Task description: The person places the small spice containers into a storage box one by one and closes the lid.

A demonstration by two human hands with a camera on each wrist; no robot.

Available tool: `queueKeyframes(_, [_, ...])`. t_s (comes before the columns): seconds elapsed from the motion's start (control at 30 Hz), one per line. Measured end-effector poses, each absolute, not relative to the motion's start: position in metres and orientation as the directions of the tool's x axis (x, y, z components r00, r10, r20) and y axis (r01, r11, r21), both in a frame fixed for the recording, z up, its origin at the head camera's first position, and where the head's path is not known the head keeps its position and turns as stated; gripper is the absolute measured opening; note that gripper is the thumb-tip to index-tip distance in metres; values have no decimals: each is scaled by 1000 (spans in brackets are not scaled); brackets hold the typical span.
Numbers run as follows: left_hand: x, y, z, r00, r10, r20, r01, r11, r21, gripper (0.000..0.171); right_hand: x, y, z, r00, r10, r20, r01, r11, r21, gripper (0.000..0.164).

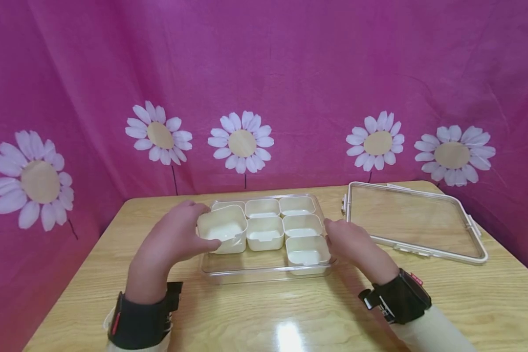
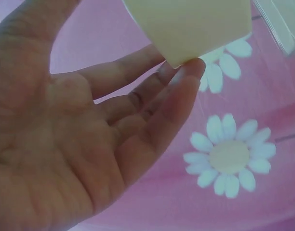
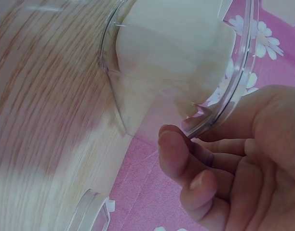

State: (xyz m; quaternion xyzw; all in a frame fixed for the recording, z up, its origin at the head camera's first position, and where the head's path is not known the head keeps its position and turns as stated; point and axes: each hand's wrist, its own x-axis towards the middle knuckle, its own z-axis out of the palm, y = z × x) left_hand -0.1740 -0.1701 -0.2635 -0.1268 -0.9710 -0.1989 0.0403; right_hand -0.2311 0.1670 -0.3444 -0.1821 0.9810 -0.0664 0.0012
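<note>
My left hand [image 1: 173,238] pinches a small cream plastic cup [image 1: 222,225] between thumb and fingers, at the left of a clear plastic box [image 1: 242,276]. In the left wrist view, fingertips touch the lower corner of this cup [image 2: 195,29]. The held cup overlaps a back-left cup [image 1: 215,206] and hides part of it. Several similar cups stand in the box, among them a middle one [image 1: 265,233] and a front-right one [image 1: 307,252]. My right hand [image 1: 349,240] grips the box's right rim; the right wrist view shows its curled fingers [image 3: 174,151] at that rim.
A clear lid [image 1: 409,210] with a pale frame and side clips lies on the wooden table [image 1: 246,318] to the right. Behind the table hangs a magenta cloth [image 1: 299,98] with white flowers. Both wrists wear black straps [image 1: 143,320].
</note>
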Motion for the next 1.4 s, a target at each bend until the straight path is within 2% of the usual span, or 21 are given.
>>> queueKeyframes(0.23, [-179,-151,-271,-950,286,127,313,877,363,66,-230,167,-343,-933,-360,27,-360,924,-131,12])
queueKeyframes(0.37, [-181,-142,-277,-956,277,94,291,875,387,64,-230,168,-342,-936,-353,17,-352,928,-123,13])
queueKeyframes(0.8, [-186,-129,-290,-946,320,44,311,868,388,37,-229,167,-342,-937,-348,5,-346,930,-123,17])
queueKeyframes(1.4, [-193,-125,-308,-934,354,-41,302,848,435,31,-231,166,-346,-939,-342,35,-343,932,-118,13])
